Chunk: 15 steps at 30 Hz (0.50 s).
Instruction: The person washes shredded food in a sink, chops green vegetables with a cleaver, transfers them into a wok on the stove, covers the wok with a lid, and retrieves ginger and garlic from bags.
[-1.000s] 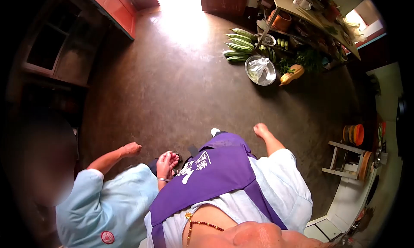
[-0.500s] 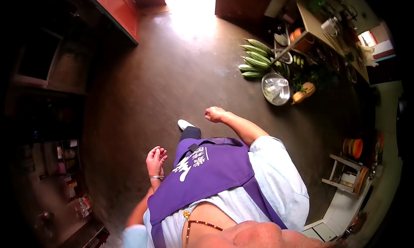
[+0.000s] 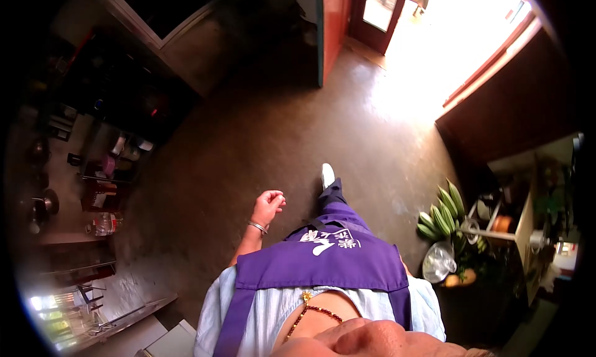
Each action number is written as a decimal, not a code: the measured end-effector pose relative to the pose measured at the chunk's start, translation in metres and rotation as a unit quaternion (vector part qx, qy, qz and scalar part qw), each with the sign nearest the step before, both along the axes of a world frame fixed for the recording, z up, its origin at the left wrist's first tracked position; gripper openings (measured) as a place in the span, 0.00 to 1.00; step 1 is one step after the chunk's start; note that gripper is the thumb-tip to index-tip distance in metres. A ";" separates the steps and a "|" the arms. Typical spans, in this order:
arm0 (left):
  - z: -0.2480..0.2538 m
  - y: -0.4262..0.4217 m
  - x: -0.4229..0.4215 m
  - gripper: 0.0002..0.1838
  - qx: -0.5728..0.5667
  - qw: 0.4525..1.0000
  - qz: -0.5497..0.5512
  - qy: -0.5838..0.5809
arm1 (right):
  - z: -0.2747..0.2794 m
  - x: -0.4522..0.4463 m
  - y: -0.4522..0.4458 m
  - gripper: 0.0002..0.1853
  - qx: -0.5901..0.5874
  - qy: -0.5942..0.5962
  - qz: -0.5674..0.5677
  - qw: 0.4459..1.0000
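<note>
Now only the left grip (image 3: 269,205) still shows, loosely curled.

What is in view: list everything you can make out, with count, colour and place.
Floor: 1, brown, centre
Door leaf: 1, red, top centre
Gourds: several, striped green, floor at right
Basin: 1, silver, below the gourds
Plastic bag: 1, clear, in the basin
Squash: at least 1, yellow-orange, beside the basin
Table: 1, pale top, far right
Bottles: count unclear, clear, left
Apron: 1, purple with white lettering, bottom centre
Necklace: 1, dark red and gold, at the neck
Bracelet: 1, silver, left wrist
Shoe: 1, white, centre
Left hand: 1, bare, left of the shoe
Right hand: out of sight
</note>
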<state>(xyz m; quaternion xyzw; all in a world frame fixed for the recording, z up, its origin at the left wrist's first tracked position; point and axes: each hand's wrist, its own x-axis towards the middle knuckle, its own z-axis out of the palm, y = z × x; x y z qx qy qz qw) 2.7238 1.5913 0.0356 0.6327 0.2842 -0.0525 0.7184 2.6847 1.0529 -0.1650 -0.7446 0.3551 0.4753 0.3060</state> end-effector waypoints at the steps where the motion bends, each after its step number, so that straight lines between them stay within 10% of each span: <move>1: -0.007 0.012 0.023 0.07 0.006 1.000 0.004 0.000 | -0.002 0.022 0.012 0.19 0.000 0.008 0.023 1.000; 7: -0.044 0.101 0.149 0.08 0.037 0.995 0.063 0.063 | -0.019 0.257 0.102 0.20 0.008 -0.060 0.249 0.967; 15: -0.032 0.243 0.288 0.09 0.050 0.978 0.147 0.138 | 0.037 0.664 0.361 0.14 0.098 -0.438 0.358 0.819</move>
